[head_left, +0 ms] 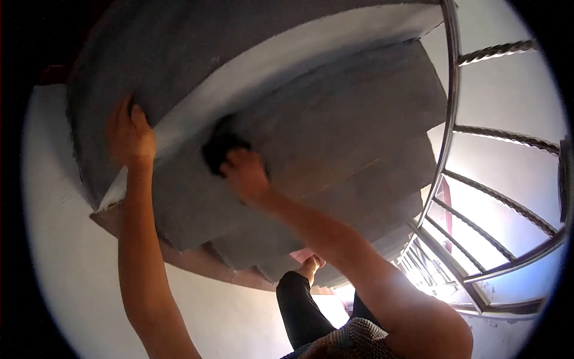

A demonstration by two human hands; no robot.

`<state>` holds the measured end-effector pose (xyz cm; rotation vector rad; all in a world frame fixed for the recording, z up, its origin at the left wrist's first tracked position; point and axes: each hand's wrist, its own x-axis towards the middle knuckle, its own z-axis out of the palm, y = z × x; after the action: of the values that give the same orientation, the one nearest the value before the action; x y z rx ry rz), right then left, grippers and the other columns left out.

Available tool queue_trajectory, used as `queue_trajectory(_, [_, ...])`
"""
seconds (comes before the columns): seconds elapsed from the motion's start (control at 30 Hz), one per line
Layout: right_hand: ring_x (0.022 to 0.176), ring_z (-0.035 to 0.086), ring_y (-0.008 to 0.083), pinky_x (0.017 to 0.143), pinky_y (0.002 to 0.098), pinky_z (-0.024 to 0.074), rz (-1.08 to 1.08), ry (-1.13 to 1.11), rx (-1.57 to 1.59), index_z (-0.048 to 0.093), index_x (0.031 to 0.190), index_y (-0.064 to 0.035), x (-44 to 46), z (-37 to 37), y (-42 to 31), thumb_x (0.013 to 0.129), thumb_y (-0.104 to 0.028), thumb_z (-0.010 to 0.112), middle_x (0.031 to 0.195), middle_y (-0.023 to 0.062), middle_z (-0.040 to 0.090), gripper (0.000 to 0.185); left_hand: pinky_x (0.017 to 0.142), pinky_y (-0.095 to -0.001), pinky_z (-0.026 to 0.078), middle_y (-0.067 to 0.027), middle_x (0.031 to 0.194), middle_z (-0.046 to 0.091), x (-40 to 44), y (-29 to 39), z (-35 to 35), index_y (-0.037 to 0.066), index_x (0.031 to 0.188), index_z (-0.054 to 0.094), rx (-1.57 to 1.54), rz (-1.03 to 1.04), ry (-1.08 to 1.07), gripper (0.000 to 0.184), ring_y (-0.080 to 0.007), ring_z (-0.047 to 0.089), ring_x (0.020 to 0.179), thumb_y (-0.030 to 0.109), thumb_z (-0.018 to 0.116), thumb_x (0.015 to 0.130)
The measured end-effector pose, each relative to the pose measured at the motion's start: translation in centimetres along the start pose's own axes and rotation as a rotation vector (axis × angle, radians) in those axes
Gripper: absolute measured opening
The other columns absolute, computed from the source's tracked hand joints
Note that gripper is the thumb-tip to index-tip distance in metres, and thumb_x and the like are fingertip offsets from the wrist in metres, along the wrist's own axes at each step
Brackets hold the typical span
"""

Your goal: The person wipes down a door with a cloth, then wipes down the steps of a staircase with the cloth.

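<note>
My right hand [246,175] is closed on a dark, crumpled cloth [222,143], pressing it to a grey stair tread [335,125] near the foot of the pale riser [269,57]. Motion blurs both the cloth and the fingers. Further left, my left hand [133,136] lies on the edge of the higher grey step [149,66], thumb apart from the fingers. Its fingertips are dim and partly lost in shadow, and I see nothing held in it.
A metal railing [452,90] with twisted bars [508,136] curves along the right. Lower steps [382,170] descend below, with my bare foot [310,266] on one. A white wall [54,161] borders the left, edged by a brownish skirting [200,263].
</note>
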<state>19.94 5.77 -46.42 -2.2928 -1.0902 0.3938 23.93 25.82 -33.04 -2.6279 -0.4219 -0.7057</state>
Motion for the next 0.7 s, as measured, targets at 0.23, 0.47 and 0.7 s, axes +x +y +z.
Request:
queue_trajectory(0.23, [0.102, 0.048, 0.0316, 0.085, 0.0424, 0.0403, -0.043, 0.186, 0.433, 0.058, 0.098, -0.0077, -6.0, -4.3, 1.4, 0.060, -0.016, 0.066, 0.099, 0.0144, 0.053, 0.039, 0.088, -0.0405, 0.039, -0.0128, 0.110, 0.056, 0.2, -0.2, 1.3, 0.009, 0.113, 0.054, 0.062, -0.033, -0.074, 0.038, -0.0306, 0.052, 0.100, 0.030, 0.039, 0.085])
queue_trajectory(0.47, [0.100, 0.052, 0.0330, 0.083, 0.0414, 0.0455, 0.469, 0.546, -0.185, 0.054, 0.111, -0.0106, -8.7, -12.5, 23.2, 0.072, -0.020, 0.063, 0.115, 0.0134, 0.049, 0.041, 0.079, -0.0401, 0.042, -0.0146, 0.097, 0.059, 0.5, 2.3, -1.4, 0.003, 0.098, 0.058, -0.124, -0.133, 0.061, 0.034, -0.0330, 0.053, 0.090, 0.028, 0.040, 0.085])
queue_trajectory(0.7, [0.103, 0.047, 0.0309, 0.086, 0.0475, 0.0401, -0.119, 0.154, -0.126, 0.061, 0.096, -0.0146, -9.9, -0.5, 5.5, 0.065, -0.023, 0.066, 0.110, 0.0116, 0.051, 0.032, 0.075, -0.0408, 0.043, -0.0161, 0.095, 0.059, 1.0, 1.5, -0.9, 0.001, 0.094, 0.059, -0.162, -0.041, 0.129, 0.033, -0.0341, 0.054, 0.087, 0.026, 0.039, 0.083])
